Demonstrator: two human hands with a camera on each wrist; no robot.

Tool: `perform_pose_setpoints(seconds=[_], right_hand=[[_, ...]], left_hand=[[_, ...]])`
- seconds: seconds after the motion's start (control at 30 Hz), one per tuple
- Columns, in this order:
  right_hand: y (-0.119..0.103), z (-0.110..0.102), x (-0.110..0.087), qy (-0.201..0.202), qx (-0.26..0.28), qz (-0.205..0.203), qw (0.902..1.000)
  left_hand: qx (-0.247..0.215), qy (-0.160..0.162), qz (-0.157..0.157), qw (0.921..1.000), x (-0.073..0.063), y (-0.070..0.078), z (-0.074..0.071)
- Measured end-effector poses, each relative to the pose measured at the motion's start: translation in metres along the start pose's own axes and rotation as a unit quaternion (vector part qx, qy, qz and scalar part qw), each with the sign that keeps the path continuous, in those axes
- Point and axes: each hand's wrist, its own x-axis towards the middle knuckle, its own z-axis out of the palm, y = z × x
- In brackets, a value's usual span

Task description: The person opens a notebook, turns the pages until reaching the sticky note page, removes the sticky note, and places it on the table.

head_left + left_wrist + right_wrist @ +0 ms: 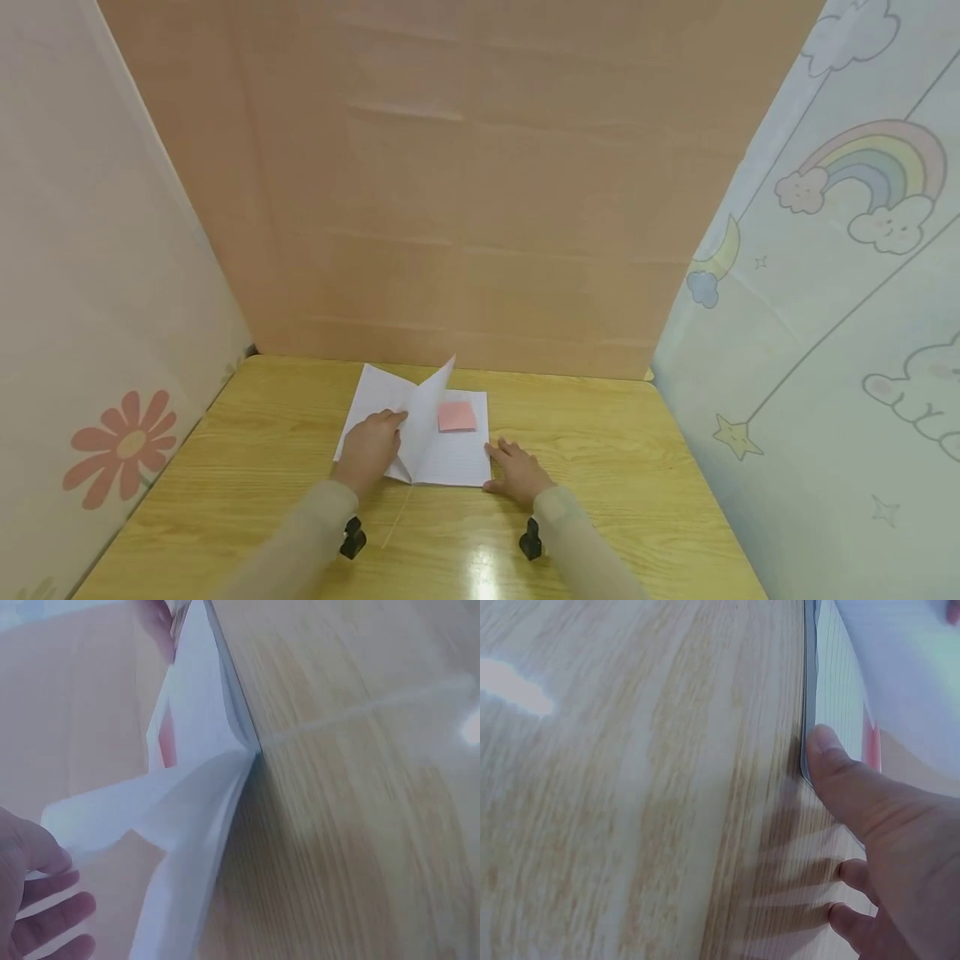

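Lined notebook [453, 460] open, lower ctr of frame; pages prob. light, floppy, crease-prone. Our L hand [371, 450] pinches lifted page [428, 417]; R hand [519, 475] spread, thumb on corner. We'd grip outer edges.

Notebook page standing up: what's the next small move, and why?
I'd probably ease the raised page left with the left hand: it stands from the open notebook beside the pink sticky note, and the right hand rests at the notebook's right edge, perhaps steadying.
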Motion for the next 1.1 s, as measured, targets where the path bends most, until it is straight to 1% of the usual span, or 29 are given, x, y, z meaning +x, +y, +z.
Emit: perform_pose_setpoints(seconds=[0.13, 0.2, 0.3, 0.4, 0.47, 0.53, 0.73, 0.87, 0.97, 1.03, 1.1], right_hand=[[0.002, 0.002, 0.0, 0.002, -0.009, 0.002, 1.0], [0.002, 0.001, 0.0, 0.003, -0.013, 0.003, 0.9999], [0.001, 0.0, -0.001, 0.002, -0.009, 0.001, 1.0], [-0.001, -0.003, -0.001, 0.0, -0.005, 0.0, 1.0], [-0.001, -0.004, -0.002, -0.001, -0.006, 0.0, 1.0], [-0.002, -0.004, -0.002, -0.001, -0.007, 0.0, 1.0], [-0.004, -0.005, -0.003, 0.0, -0.004, 0.0, 1.0], [-0.006, -0.006, -0.005, 0.001, -0.001, -0.003, 1.0], [-0.008, -0.007, -0.005, -0.001, 0.002, -0.004, 1.0], [-0.009, -0.007, -0.005, -0.001, 0.001, -0.004, 1.0], [-0.009, -0.008, -0.005, -0.002, 0.001, -0.003, 1.0]], left_hand=[[0.009, 0.007, -0.019, 0.9998, -0.011, -0.014, -0.01], [0.01, 0.001, -0.031, 0.9995, -0.017, -0.019, -0.015], [0.009, -0.009, -0.041, 0.9991, -0.024, -0.026, -0.018], [0.015, -0.021, -0.046, 0.9986, -0.031, -0.031, -0.019], [0.022, -0.033, -0.052, 0.9979, -0.035, -0.035, -0.017], [0.033, -0.051, -0.058, 0.9965, -0.037, -0.037, -0.015], [0.063, -0.117, -0.075, 0.9883, -0.044, -0.042, -0.009], [0.075, -0.143, -0.083, 0.9834, -0.05, -0.05, 0.006], [0.078, -0.162, -0.079, 0.9805, -0.052, -0.058, 0.02], [0.072, -0.174, -0.078, 0.979, -0.052, -0.061, 0.024], [0.069, -0.175, -0.072, 0.9795, -0.051, -0.062, 0.026]])
